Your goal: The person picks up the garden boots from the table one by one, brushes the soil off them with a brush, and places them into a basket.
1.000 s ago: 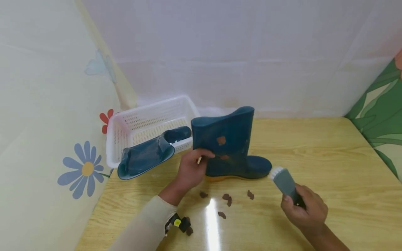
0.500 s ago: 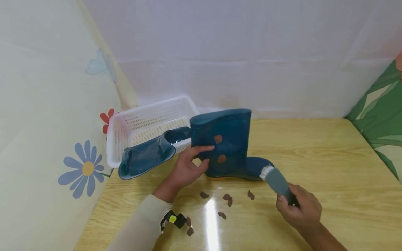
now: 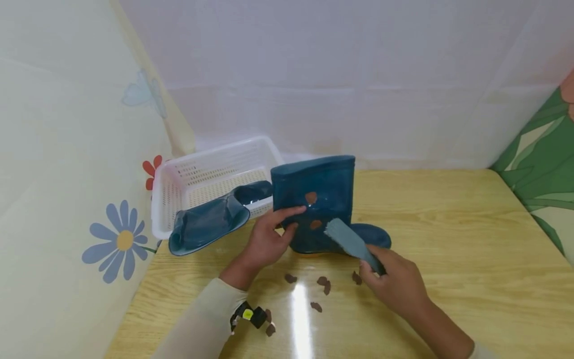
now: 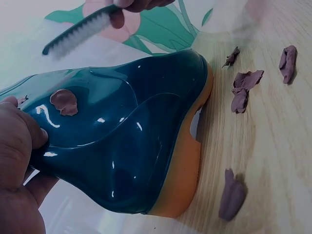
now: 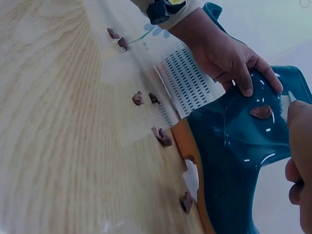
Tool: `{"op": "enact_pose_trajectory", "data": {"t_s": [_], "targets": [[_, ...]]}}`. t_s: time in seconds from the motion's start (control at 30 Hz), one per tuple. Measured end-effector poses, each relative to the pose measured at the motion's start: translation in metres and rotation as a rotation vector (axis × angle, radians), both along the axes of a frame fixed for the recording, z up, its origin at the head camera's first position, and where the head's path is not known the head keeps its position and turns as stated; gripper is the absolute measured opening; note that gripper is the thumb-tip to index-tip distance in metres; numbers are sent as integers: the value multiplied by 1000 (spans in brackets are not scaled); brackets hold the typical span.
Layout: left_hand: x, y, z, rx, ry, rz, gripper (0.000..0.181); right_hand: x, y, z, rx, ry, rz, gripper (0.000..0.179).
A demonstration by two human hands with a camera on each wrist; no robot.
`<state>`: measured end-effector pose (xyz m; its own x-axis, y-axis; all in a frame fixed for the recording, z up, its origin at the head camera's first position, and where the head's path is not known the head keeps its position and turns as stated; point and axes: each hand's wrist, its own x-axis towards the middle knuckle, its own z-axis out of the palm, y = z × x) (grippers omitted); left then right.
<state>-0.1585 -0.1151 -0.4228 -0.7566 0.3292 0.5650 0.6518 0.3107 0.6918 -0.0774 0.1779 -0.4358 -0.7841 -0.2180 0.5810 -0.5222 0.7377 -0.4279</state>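
Observation:
A dark teal rubber boot [image 3: 332,187] with an orange sole stands on the table, toe to the right. Two brown clay-like patches stick to its shaft, an upper patch [image 3: 311,199] and a lower patch [image 3: 316,224]. My left hand [image 3: 268,240] grips the back of the shaft, thumb and index finger on the near side, other fingers partly hidden behind. My right hand [image 3: 399,281] holds a grey-green brush [image 3: 352,240] by its handle, in front of the boot near the lower patch. In the left wrist view, the brush's white bristles [image 4: 80,36] appear apart from the boot.
A white perforated basket [image 3: 215,155] stands at the back left, with a second teal boot [image 3: 208,227] lying across its front rim. Several brown crumbs [image 3: 316,307] are scattered on the wooden table [image 3: 471,259] in front of the upright boot.
My right hand has carried the brush leftward and up, from beyond the toe, past it, to the shaft. The boot has turned slightly, and my left index finger and thumb have spread apart.

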Motion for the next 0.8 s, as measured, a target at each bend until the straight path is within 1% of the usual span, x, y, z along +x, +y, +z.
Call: {"op": "enact_pose_trajectory", "data": {"t_s": [0.1, 0.23, 0.3, 0.47, 0.6, 0.7, 0.8], "targets": [[1, 0, -1, 7, -4, 0, 47, -3, -7, 5, 5, -28, -6, 30], [1, 1, -3, 19, -7, 4, 47, -8, -15, 7, 17, -30, -8, 28], [1, 1, -3, 21, 5, 7, 46, -9, -19, 8, 16, -45, -8, 27], [0, 3, -5, 10, 30, 11, 46, -11, -24, 6, 21, -131, -21, 25], [0, 4, -5, -17, 48, 25, 48, -9, -24, 2, 55, -172, -17, 24], [0, 4, -5, -35, 73, 40, 49, -8, -23, -1, 67, -161, -12, 25], [0, 4, -5, -39, 83, 48, 49, -7, -22, -2, 58, -105, -7, 26]]}}
